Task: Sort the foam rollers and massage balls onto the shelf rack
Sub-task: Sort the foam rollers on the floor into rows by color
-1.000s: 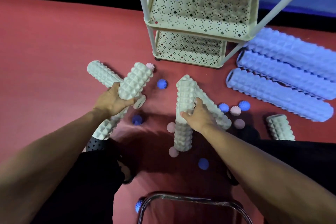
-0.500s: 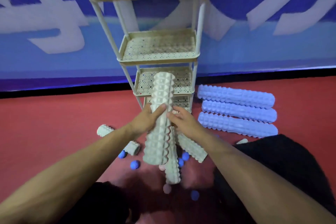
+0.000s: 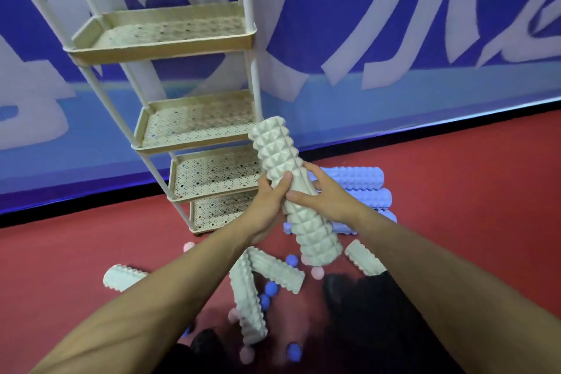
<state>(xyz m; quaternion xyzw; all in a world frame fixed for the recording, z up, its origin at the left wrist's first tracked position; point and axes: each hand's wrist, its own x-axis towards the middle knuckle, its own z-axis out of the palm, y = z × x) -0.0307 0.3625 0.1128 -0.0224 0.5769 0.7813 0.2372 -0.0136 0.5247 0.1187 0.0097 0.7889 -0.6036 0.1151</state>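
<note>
Both the left hand (image 3: 267, 203) and the right hand (image 3: 328, 194) gripped one white foam roller (image 3: 291, 188), fingers curled around it, tilted upright just beside the shelf rack (image 3: 194, 130), above the red floor (image 3: 455, 191).

Red floor (image 3: 76, 252): rack (image 3: 194, 130), rollers (image 3: 247, 294), balls (image 3: 294, 351).

I have a single view, head-worn; it looks forward and down over both forearms; the hands (image 3: 299, 197) sit close at centre; the shelf rack (image 3: 194, 127) stands just beyond; the floor (image 3: 91, 246) fills the lower frame.
</note>
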